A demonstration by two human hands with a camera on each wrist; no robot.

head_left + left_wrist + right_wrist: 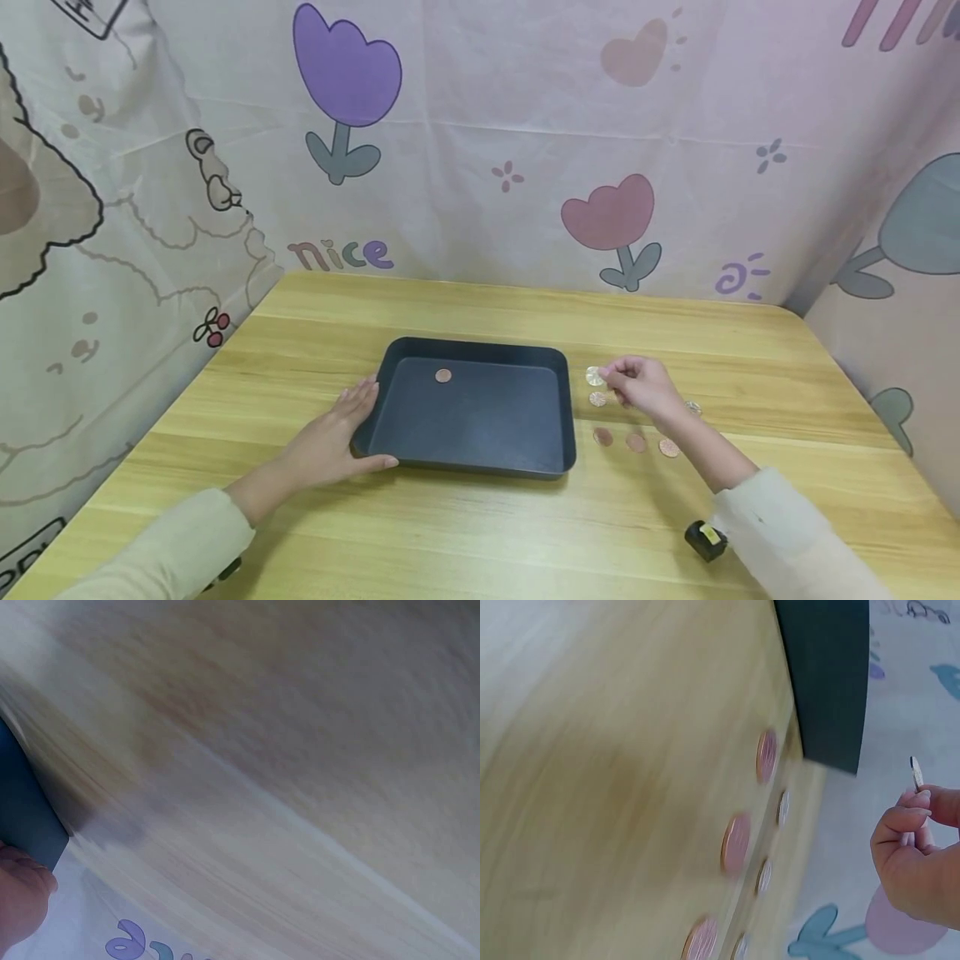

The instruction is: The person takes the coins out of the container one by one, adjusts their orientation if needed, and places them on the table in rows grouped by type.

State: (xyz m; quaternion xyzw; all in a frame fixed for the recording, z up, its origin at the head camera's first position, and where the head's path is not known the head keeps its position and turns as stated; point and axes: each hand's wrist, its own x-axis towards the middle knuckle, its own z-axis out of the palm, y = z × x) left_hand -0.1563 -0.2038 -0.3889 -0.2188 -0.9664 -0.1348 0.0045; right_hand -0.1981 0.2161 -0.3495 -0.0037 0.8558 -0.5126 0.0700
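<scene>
My left hand (333,437) rests against the left front corner of a dark rectangular tray (480,468), fingers along its left wall and thumb at the front wall. Inside the tray lies one copper coin (443,376), towards the back left. Just right of the tray, my right hand (641,387) pinches a silver coin (916,774) between thumb and fingertips, raised above the table. Below it, a row of copper coins (636,442) lies on the table. Behind them runs a row of silver coins (597,399), partly hidden by the right hand in the head view.
A small black object with a yellow label (706,540) sits on the wooden table (480,542) by the right sleeve. Printed cloth (465,100) hangs behind the table and along both sides.
</scene>
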